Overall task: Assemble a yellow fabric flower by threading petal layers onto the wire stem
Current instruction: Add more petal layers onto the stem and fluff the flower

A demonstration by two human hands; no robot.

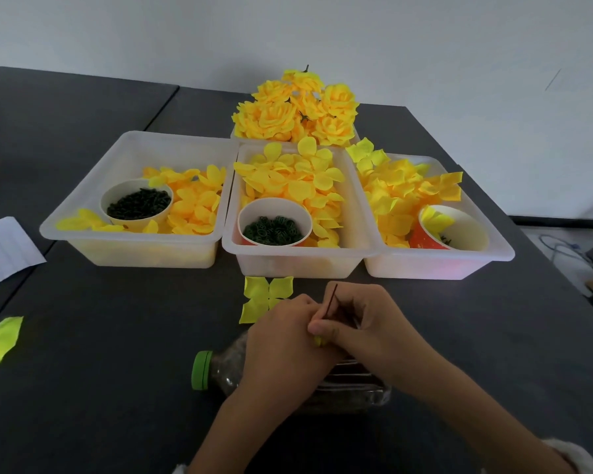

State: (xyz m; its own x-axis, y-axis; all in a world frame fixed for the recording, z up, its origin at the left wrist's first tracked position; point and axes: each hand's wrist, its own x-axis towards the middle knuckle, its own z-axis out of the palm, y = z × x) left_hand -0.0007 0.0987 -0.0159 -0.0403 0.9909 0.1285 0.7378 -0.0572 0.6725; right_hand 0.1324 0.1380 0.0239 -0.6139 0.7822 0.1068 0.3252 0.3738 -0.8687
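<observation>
1. Wire stem (329, 301): thin, springy, low between both hands above the table (117, 371).
2. Right hand (367, 323) and left hand (285, 340) pinch it, small yellow piece (318, 341) at base.
3. Petal layer (266, 295) nearby: light, floppy; probably take by edge.

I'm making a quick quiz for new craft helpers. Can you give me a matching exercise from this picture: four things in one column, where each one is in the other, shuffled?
Things:
1. Wire stem
2. Four-petal layer
3. Plastic bottle
4. Finished flowers

Places:
A. Lying on its side on the table, under the wrists
B. Flat on the table, just in front of the middle tray
C. Piled at the back, behind the trays
D. Pinched between the left hand and right hand

Pairs: 1-D, 2-B, 3-A, 4-C
</observation>
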